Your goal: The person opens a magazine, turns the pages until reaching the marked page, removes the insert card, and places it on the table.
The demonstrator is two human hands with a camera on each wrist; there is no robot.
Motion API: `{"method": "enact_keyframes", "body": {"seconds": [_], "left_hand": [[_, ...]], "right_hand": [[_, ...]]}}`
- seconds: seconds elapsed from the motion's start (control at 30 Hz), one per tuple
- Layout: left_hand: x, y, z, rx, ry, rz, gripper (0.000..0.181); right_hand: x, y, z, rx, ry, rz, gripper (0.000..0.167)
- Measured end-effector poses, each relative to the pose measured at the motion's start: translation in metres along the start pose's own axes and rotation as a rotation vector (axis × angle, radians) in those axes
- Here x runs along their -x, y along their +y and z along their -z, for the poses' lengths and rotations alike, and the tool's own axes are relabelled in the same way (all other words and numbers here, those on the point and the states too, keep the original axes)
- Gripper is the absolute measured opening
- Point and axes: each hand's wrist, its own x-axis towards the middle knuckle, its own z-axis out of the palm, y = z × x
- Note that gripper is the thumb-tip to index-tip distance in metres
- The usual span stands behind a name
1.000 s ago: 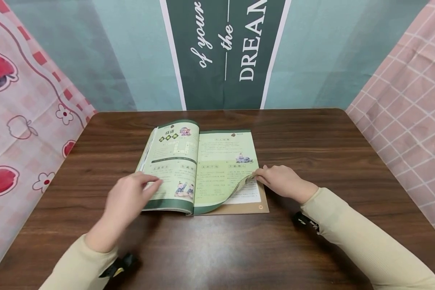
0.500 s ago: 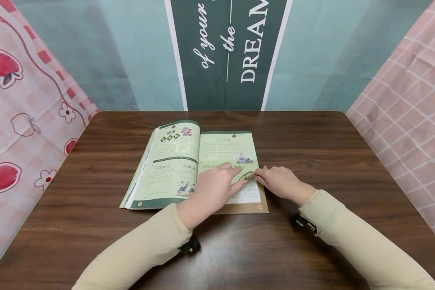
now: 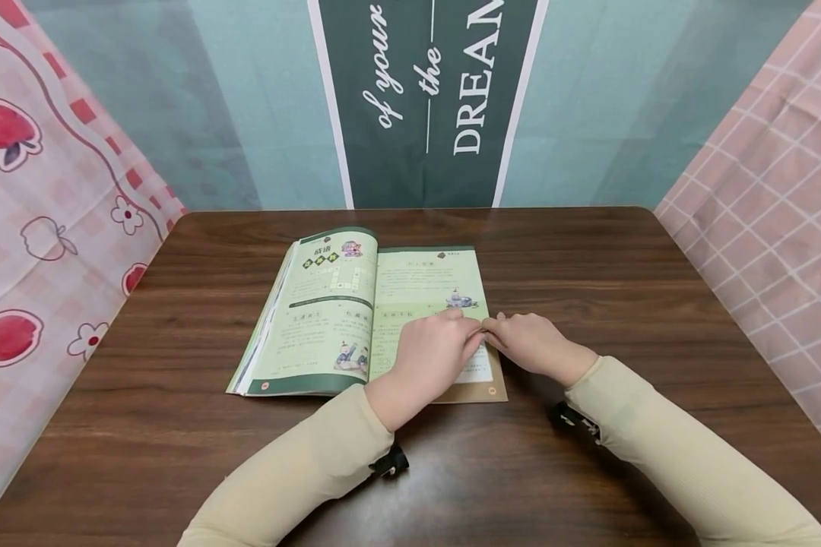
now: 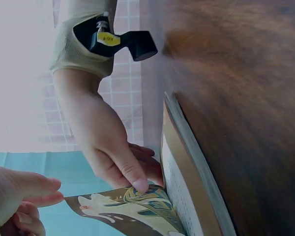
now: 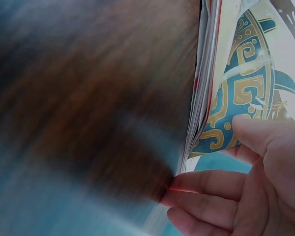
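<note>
An open magazine (image 3: 315, 334) with green-bordered pages lies on the wooden table. My right hand (image 3: 537, 346) pinches the right edge of a lifted page (image 3: 417, 281), thumb on its underside. My left hand (image 3: 427, 357) reaches across the right half and pinches the same page's corner, close to the right fingertips. The left wrist view shows the curved page (image 4: 142, 209) standing up between both hands, its underside printed with a gold and teal pattern. In the right wrist view, the other right fingers (image 5: 206, 196) rest by the magazine's stacked edge. My left hand hides part of the page.
The dark wooden table (image 3: 622, 273) extends around the magazine. A teal cloth with lettering (image 3: 424, 99) hangs behind it. Patterned cloths stand at the left (image 3: 55, 190) and right (image 3: 773, 175). Both wrists carry black camera mounts.
My left hand has moved right from the left page to the lifted page's corner, where it now pinches. The left pages have settled flatter. The right hand has stayed at the page edge.
</note>
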Motion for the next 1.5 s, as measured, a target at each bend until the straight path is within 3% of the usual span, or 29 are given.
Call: {"method": "enact_keyframes", "body": {"seconds": [0.27, 0.6, 0.73, 0.9, 1.0, 1.5], "left_hand": [[-0.005, -0.003, -0.001, -0.012, 0.015, 0.032, 0.014], [-0.008, -0.002, -0.002, -0.045, -0.059, 0.037, 0.017], [-0.007, -0.003, -0.002, -0.037, -0.072, 0.048, 0.016], [-0.007, -0.008, 0.002, 0.015, 0.003, 0.067, 0.016], [-0.007, -0.013, 0.006, 0.038, 0.072, 0.075, 0.015], [0.006, -0.036, 0.030, 0.118, 0.308, 0.104, 0.010]], "right_hand": [[0.000, 0.000, 0.001, -0.005, 0.009, -0.003, 0.020], [0.001, 0.000, 0.001, -0.010, -0.001, -0.006, 0.020], [0.001, -0.001, 0.002, -0.029, -0.043, -0.029, 0.038], [-0.001, -0.001, 0.006, -0.088, -0.129, -0.100, 0.089], [0.000, 0.002, 0.008, -0.127, -0.172, -0.143, 0.102], [0.006, 0.007, 0.007, -0.051, -0.186, -0.040, 0.087]]}}
